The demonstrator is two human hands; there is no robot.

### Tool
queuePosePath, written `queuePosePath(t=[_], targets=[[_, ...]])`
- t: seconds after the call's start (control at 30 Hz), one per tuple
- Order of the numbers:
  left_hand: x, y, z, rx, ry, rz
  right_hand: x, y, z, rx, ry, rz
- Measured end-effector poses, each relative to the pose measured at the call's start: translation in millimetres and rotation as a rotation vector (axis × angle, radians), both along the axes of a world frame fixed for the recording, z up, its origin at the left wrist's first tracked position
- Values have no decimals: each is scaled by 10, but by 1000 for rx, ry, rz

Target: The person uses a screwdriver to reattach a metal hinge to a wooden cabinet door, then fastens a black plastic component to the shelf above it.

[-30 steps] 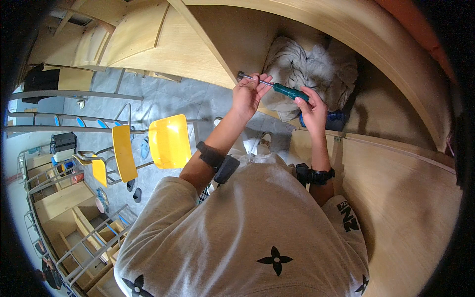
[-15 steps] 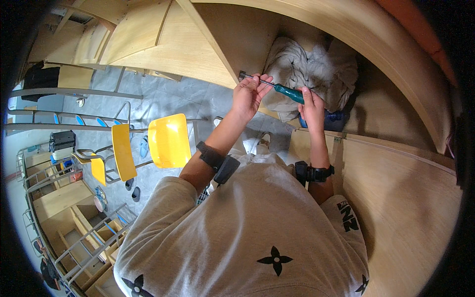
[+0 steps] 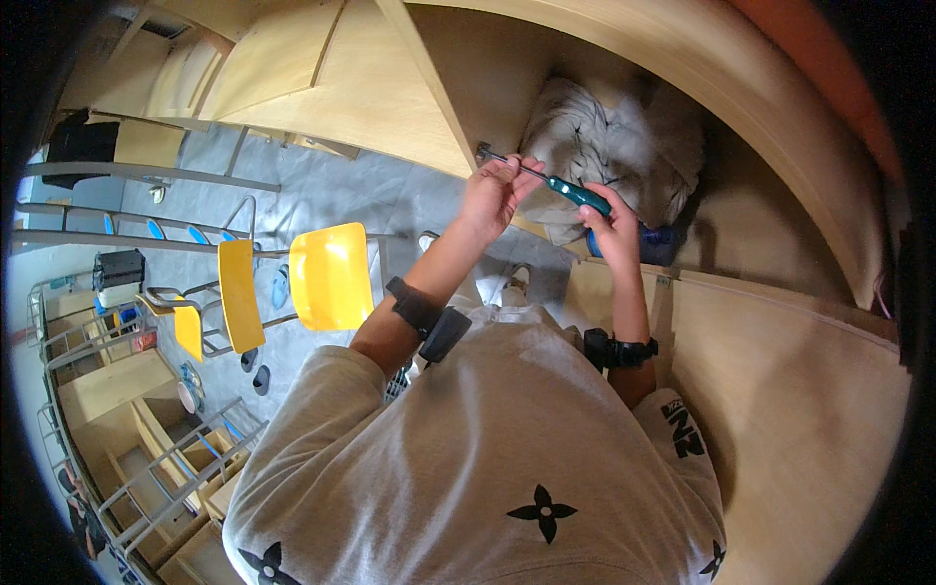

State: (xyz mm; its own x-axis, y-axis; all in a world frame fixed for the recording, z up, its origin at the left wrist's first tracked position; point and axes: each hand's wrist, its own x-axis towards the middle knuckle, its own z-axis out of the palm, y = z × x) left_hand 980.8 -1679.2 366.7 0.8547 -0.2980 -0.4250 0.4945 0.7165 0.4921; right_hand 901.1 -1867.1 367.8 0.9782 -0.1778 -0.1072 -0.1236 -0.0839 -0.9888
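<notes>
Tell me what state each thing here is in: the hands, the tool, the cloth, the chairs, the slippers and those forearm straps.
Left hand: fingers closed around the tool's shaft.
Right hand: closed on the handle.
Green-handled screwdriver: held by both hands, slanted.
Pale cloth: crumpled in a heap.
Yellow chairs: unoccupied.
Dark slippers: on the floor, unworn.
Black forearm straps: fastened, one on each arm.

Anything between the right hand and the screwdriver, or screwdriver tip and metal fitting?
Nothing visible. The right hand grips the screwdriver by its handle; the left hand has fingers on the shaft, short of the metal fitting. Tip contact is unclear.
</notes>
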Motion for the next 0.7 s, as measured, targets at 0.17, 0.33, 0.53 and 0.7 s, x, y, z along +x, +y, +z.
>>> queuePosePath(t=[0.17,0.33,0.53,0.7], targets=[[-98,111,-44,88,-40,-209,-166,-165,-283,-71,55,144],[-56,450,-150,340,-216,-851,-248,-173,-335,-253,384,563],[664,1357,-281,656,-343,-1161,-370,-195,-228,-478,604,584],[1395,1724,-935,1092,-474,-567,-398,20,30,-453,367,298]])
